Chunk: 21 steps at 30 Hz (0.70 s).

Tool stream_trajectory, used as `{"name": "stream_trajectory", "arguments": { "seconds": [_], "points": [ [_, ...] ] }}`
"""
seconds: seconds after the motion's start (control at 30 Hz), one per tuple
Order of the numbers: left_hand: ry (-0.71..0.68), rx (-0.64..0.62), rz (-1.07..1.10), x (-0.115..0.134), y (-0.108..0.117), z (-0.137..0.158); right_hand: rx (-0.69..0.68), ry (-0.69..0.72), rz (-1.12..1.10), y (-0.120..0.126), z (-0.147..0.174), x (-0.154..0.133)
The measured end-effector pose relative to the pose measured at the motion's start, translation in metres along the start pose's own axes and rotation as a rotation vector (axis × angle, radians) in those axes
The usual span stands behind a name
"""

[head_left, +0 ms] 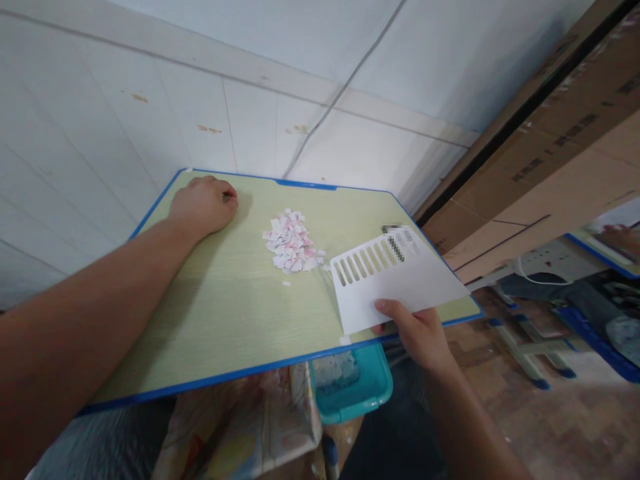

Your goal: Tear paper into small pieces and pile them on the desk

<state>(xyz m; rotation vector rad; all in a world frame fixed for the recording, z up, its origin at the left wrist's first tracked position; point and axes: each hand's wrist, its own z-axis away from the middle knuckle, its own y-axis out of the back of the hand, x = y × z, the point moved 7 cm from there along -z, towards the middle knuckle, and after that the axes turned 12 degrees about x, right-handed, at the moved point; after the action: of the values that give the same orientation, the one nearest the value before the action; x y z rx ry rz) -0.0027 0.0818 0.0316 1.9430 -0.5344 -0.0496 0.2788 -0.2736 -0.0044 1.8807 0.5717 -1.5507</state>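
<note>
My right hand (420, 328) grips the near edge of a white card sheet (395, 290), thumb on top. A row of several long slots is cut along its left part, and the far end carries a blurred patch. Left of the card, a loose heap of small torn paper scraps (293, 243), white with some pink, lies on the desktop. My left hand (205, 203) rests closed near the desk's far left corner, apart from the heap. Its fingers are curled, and whatever may be inside them is hidden.
The pale green desktop (220, 313) has a blue rim and stands against a white wall. Below its front edge are a turquoise bin (350, 397) with pale contents and a patterned bag (250, 427). Stacked cardboard (540, 167) rises at the right.
</note>
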Motion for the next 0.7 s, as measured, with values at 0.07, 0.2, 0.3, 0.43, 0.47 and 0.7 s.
{"name": "stream_trajectory", "arguments": {
  "seconds": [0.07, 0.2, 0.3, 0.43, 0.47, 0.7],
  "points": [
    [-0.008, 0.005, -0.004, 0.0007, 0.0012, 0.0008, 0.004, -0.013, -0.004, 0.0009, 0.0003, 0.0049],
    [-0.006, -0.007, -0.002, 0.0015, 0.0029, 0.0021, -0.068, -0.023, -0.023, -0.0025, 0.0010, 0.0075],
    [-0.004, -0.021, -0.004, 0.0009, 0.0028, 0.0022, -0.068, -0.035, -0.032, -0.0025, 0.0009, 0.0049],
    [-0.033, -0.011, -0.020, -0.0001, 0.0008, 0.0001, -0.085, -0.038, -0.025, -0.0040, 0.0016, 0.0020],
    [-0.038, -0.006, -0.023, -0.0004, 0.0001, -0.0005, -0.103, -0.039, -0.026, -0.0050, 0.0020, 0.0023],
    [-0.034, -0.002, -0.043, -0.0008, 0.0000, -0.0001, -0.088, 0.072, -0.069, -0.0020, -0.0036, 0.0016]
  ]
}}
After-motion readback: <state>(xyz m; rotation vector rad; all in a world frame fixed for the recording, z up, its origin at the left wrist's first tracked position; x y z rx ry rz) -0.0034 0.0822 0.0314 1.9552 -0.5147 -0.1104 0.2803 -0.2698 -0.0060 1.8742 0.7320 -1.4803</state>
